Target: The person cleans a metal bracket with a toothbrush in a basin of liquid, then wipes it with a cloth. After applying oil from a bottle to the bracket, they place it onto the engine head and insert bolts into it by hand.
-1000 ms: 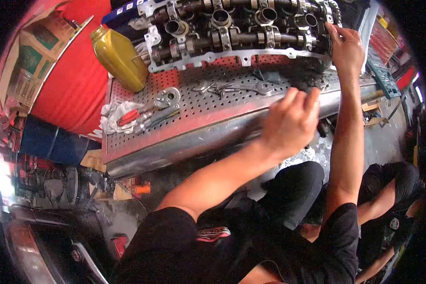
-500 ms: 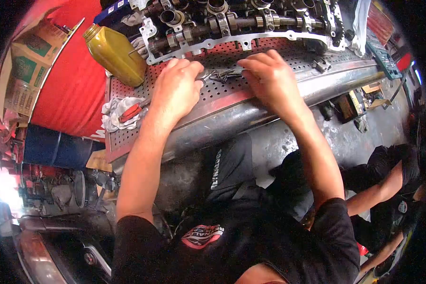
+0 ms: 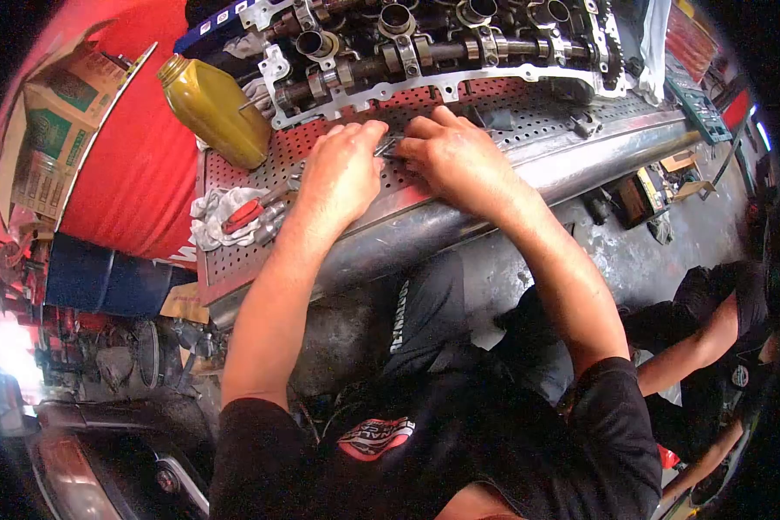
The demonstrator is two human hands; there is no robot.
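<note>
Several small metal bolts (image 3: 390,147) lie on the perforated metal bench (image 3: 273,160), partly hidden between my two hands. On their left is my left hand (image 3: 345,165), its fingers curled inward beside the bolts. From the right, my right hand (image 3: 446,156) reaches over them with bent fingertips touching the pile. What either hand grips, if anything, is hidden. Just beyond both hands sits a large engine cylinder head (image 3: 451,87) with camshafts. Left of my left wrist, a red-handled tool (image 3: 243,215) rests on a white rag (image 3: 212,227).
A yellow-green bottle (image 3: 217,113) stands at the bench's left, beside a red drum (image 3: 130,165) with a cardboard box (image 3: 56,130). A green tool case (image 3: 702,108) lies at the right end. Another person's arm (image 3: 693,351) shows at the lower right.
My right hand has moved left, close to my left hand and over the bolts. My left hand has shifted slightly right and down. The view has shifted a little.
</note>
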